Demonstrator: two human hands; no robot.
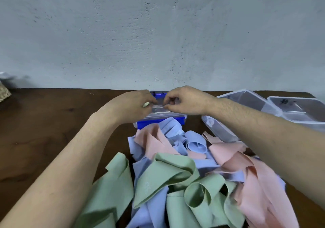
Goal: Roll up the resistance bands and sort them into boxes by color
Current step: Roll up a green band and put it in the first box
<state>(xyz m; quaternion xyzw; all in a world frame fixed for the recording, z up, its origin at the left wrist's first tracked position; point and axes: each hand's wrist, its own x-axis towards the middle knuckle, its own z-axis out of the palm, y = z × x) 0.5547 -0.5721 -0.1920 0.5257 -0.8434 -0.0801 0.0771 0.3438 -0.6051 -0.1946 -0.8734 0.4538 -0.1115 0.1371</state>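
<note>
Dark brown wooden table pushed against a pale grey, speckled wall. A woven-looking object sits at the far left edge, mostly out of view.

Heap of loose resistance bands lies on the table close to the person, between the 2 forearms: green bands nearest, blue bands in the middle and back, pink bands to the right. None are rolled.

Blue-edged box stands just behind the heap, against the wall; the rear bands touch its front. 2 clear boxes sit to the right: 1 just beside the heap, the other further right and touching it.

Both hands are over the blue-edged box, well past the heap, not touching any band. Left hand and right hand meet fingertip to fingertip, fingers curled, pinching something small and pale at the box's top, possibly a lid edge or a label; blur makes it hard to tell. Both forearms are bare.
</note>
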